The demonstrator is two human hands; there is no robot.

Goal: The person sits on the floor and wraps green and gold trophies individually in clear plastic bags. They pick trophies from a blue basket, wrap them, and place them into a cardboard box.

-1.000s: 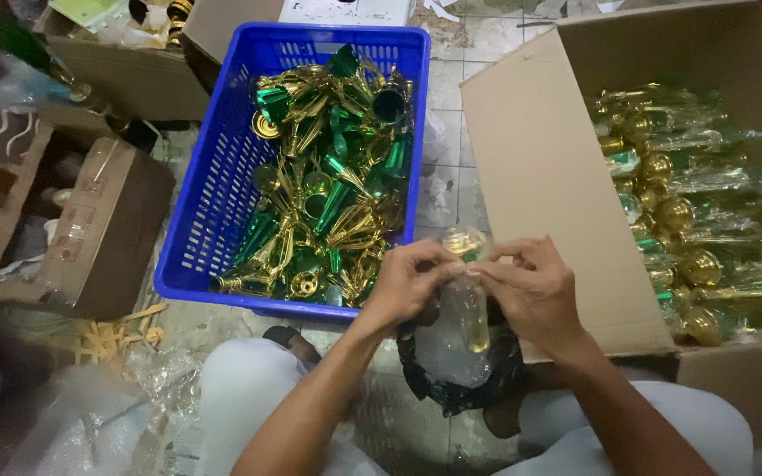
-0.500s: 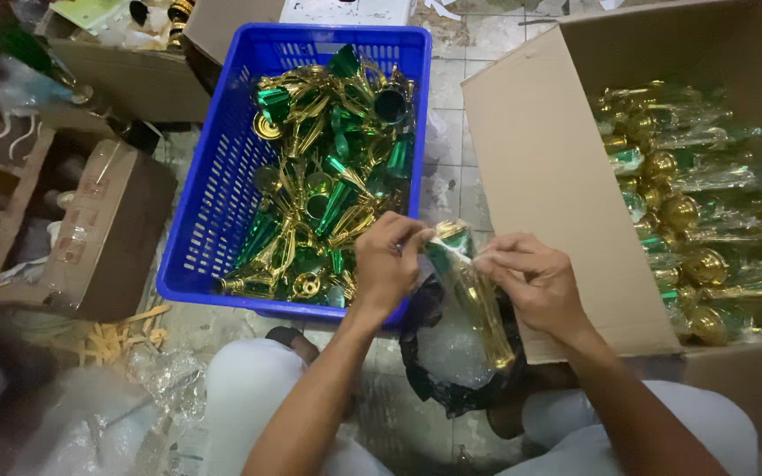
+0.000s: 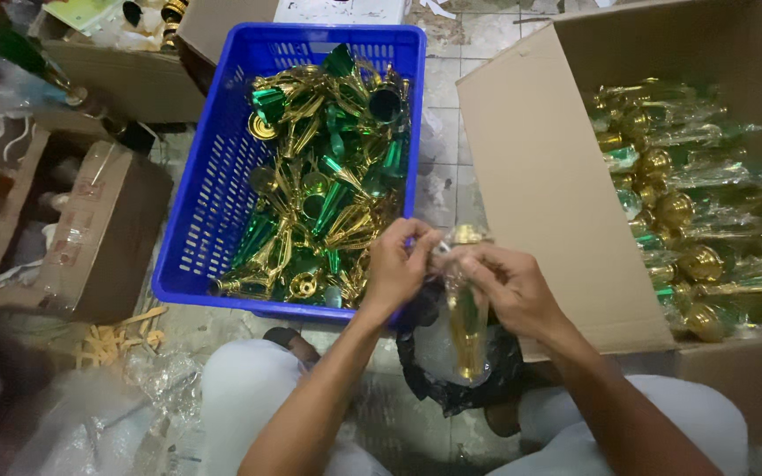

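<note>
- the left hand and right hand are both pinched on the mouth of a clear plastic bag, held over the person's lap, with a gold trophy piece hanging inside it.
- the piece looks light, stiff and slick, likely thin plated plastic; the film is soft and slippery, so the bag's top edge seems the safest place to hold it.
- the blue crate holds loose gold and green pieces.
- the big cardboard box on the right holds pieces already in bags.
</note>
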